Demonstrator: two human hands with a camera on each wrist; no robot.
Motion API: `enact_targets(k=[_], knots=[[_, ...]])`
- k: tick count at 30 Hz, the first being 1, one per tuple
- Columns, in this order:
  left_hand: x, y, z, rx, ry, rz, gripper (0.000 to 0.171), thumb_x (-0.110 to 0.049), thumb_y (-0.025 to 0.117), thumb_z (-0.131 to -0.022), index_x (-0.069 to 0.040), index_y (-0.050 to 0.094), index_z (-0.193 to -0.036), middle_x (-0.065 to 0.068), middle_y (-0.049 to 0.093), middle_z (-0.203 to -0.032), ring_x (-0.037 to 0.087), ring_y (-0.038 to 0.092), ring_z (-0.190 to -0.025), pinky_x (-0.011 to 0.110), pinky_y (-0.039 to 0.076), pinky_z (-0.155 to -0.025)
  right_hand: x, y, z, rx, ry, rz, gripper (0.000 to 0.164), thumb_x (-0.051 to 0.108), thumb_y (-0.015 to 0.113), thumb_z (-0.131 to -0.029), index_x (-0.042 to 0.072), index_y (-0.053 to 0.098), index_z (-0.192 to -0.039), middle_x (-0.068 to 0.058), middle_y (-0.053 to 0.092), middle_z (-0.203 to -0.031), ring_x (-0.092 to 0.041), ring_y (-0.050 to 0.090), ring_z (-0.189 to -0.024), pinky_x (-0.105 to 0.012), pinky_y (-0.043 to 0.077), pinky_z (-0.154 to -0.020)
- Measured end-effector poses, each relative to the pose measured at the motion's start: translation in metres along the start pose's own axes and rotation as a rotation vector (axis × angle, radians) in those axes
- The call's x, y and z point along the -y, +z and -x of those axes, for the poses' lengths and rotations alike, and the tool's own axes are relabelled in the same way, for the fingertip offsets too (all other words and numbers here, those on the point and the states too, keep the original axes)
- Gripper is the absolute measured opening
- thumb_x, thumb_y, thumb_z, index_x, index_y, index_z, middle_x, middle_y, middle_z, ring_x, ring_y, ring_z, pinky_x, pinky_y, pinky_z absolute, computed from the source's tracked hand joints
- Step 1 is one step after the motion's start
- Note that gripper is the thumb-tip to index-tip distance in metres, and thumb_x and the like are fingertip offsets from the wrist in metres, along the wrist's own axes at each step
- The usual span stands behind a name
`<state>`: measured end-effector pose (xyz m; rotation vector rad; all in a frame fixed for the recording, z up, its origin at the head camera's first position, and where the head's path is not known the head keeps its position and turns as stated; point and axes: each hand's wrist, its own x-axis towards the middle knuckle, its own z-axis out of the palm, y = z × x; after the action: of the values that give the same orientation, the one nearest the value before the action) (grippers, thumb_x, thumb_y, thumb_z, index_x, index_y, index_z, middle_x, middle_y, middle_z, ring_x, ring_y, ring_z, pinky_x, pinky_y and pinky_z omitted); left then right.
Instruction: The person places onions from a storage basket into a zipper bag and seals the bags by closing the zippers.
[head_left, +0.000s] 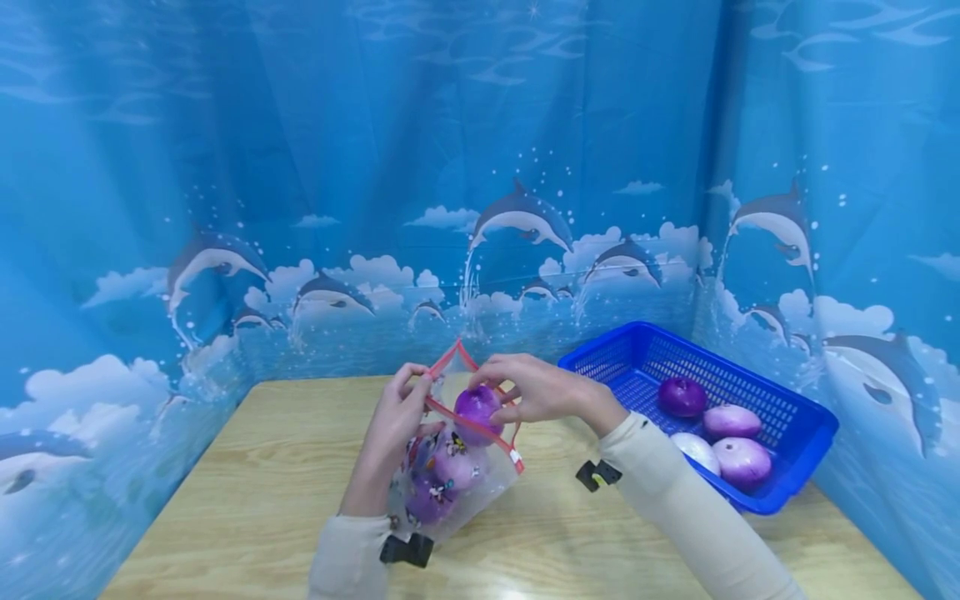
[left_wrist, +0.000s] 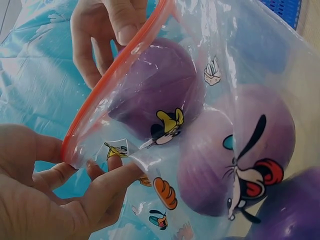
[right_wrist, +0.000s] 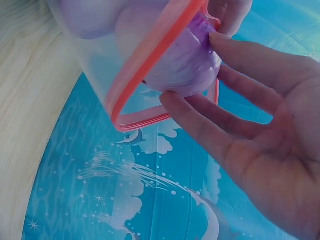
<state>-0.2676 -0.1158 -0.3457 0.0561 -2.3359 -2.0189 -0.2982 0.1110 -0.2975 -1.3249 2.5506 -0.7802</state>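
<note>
A clear zip bag (head_left: pixel 480 487) with a red zip edge and cartoon prints stands on the table, its mouth spread wide. At the left of that mouth, my left hand (head_left: pixel 401 408) pinches the red edge between thumb and finger. My right hand (head_left: pixel 532 387) holds a purple onion (head_left: pixel 477 408) by its fingertips, just inside the opening. In the right wrist view, thumb and fingers of the right hand (right_wrist: pixel 265 115) lie on this onion (right_wrist: pixel 190 65). Lower in the bag are more onions, among them a paler one (left_wrist: pixel 237 150) and a dark purple one (left_wrist: pixel 290 210).
To the right stands a blue perforated basket (head_left: pixel 802 454). It holds a dark purple onion (head_left: pixel 682 397), two pinkish onions (head_left: pixel 741 462) and a white one (head_left: pixel 696 451). The wooden table (head_left: pixel 247 492) meets a blue dolphin-print curtain (head_left: pixel 360 208) behind and at the sides.
</note>
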Motion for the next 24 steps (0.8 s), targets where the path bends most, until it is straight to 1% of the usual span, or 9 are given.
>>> enact_targets(k=[5,8,11,13,15,18,21,24], knots=[[0.0003,-0.0009,0.0002,-0.012,-0.004,-0.004,0.024,-0.028,0.044,-0.111,-0.014,0.057,-0.125,0.006,0.046,-0.086,0.021,0.049,-0.081,0.035,0.067,-0.072,-0.0005,0.0007,-0.0015,0.002,0.067,-0.044,0.053,0.008,0.080,-0.089,0.001,0.059,-0.138,-0.013,0.067,-0.130,-0.027,0.068,-0.117,-0.031,0.063,-0.095],[-0.0001,-0.0008,-0.0003,-0.012,-0.006,-0.004,0.025,-0.029,0.043,-0.111,-0.014,0.057,-0.125,0.005,0.046,-0.086,0.022,0.049,-0.082,0.035,0.067,-0.073,-0.0004,0.0001,-0.0015,-0.003,0.076,-0.040,0.056,0.008,0.082,-0.086,0.000,0.060,-0.137,-0.014,0.069,-0.127,-0.025,0.070,-0.112,-0.027,0.063,-0.091],[-0.0004,-0.0006,-0.0006,-0.005,-0.005,0.000,0.025,-0.028,0.042,-0.111,-0.014,0.057,-0.125,0.005,0.045,-0.085,0.020,0.048,-0.080,0.035,0.067,-0.073,-0.0010,-0.0005,-0.0011,-0.023,0.051,0.028,0.056,0.011,0.085,-0.084,0.002,0.063,-0.135,-0.012,0.071,-0.124,-0.021,0.070,-0.106,-0.021,0.063,-0.083],[-0.0005,-0.0005,-0.0009,0.000,-0.005,0.006,0.025,-0.028,0.042,-0.112,-0.014,0.057,-0.125,0.005,0.045,-0.085,0.020,0.047,-0.078,0.035,0.067,-0.072,-0.0018,-0.0003,-0.0017,-0.036,0.026,0.075,0.055,0.013,0.085,-0.084,0.004,0.065,-0.134,-0.010,0.072,-0.124,-0.019,0.068,-0.103,-0.022,0.063,-0.081],[-0.0006,-0.0006,-0.0008,0.004,-0.005,0.011,0.025,-0.029,0.042,-0.112,-0.013,0.056,-0.124,0.005,0.046,-0.085,0.019,0.046,-0.077,0.035,0.067,-0.072,-0.0020,0.0003,-0.0023,-0.044,0.011,0.110,0.053,0.014,0.085,-0.085,0.007,0.066,-0.134,-0.008,0.072,-0.125,-0.018,0.067,-0.100,-0.025,0.063,-0.081],[-0.0007,-0.0007,-0.0007,0.006,-0.004,0.015,0.025,-0.029,0.042,-0.112,-0.013,0.056,-0.124,0.005,0.046,-0.086,0.019,0.046,-0.076,0.034,0.067,-0.071,-0.0020,0.0014,-0.0032,-0.040,-0.003,0.128,0.050,0.012,0.082,-0.088,0.010,0.067,-0.135,-0.007,0.071,-0.127,-0.019,0.065,-0.100,-0.027,0.062,-0.082],[-0.0004,-0.0005,-0.0003,0.009,-0.001,0.012,0.025,-0.028,0.042,-0.112,-0.012,0.056,-0.124,0.005,0.047,-0.088,0.019,0.047,-0.077,0.035,0.067,-0.072,-0.0019,0.0024,-0.0034,-0.031,-0.003,0.132,0.046,0.008,0.077,-0.092,0.012,0.067,-0.136,-0.007,0.070,-0.127,-0.020,0.066,-0.102,-0.023,0.060,-0.080],[-0.0004,-0.0002,-0.0002,0.010,-0.001,0.012,0.024,-0.028,0.042,-0.112,-0.012,0.056,-0.124,0.006,0.048,-0.089,0.019,0.047,-0.079,0.035,0.067,-0.072,-0.0021,0.0025,-0.0039,-0.025,-0.005,0.130,0.043,0.006,0.074,-0.094,0.013,0.067,-0.136,-0.007,0.070,-0.128,-0.019,0.067,-0.104,-0.018,0.059,-0.079]])
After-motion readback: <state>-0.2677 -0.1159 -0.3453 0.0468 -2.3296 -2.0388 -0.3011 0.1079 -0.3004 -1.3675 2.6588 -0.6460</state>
